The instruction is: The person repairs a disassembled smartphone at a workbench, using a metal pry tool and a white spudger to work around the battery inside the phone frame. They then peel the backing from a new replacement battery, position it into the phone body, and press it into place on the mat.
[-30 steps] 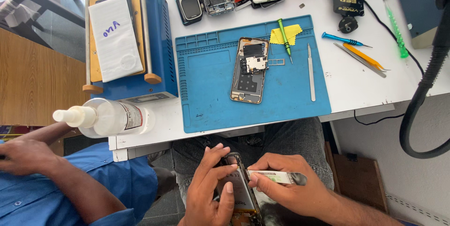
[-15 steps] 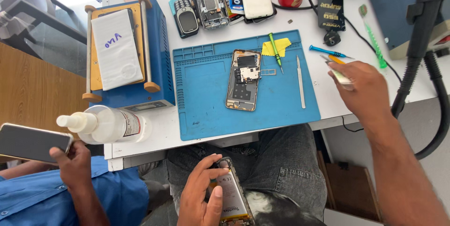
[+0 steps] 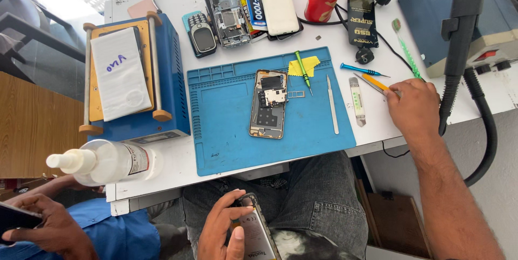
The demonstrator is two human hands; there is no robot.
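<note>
Right hand (image 3: 413, 110) closes on an orange-handled tool (image 3: 376, 83) on the white bench; left hand (image 3: 224, 230) grips an opened phone (image 3: 258, 231) over the lap.

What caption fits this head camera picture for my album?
Left hand holds a phone in the lap while right hand touches an orange tool beside the blue mat.

Left hand low in the lap, right arm stretched out.

The left hand (image 3: 224, 233) curls with thumb pressed forward; the right hand (image 3: 413, 108) lies knuckles-up at the tabletop's right edge, fingertips pinched, forearm extended.
</note>
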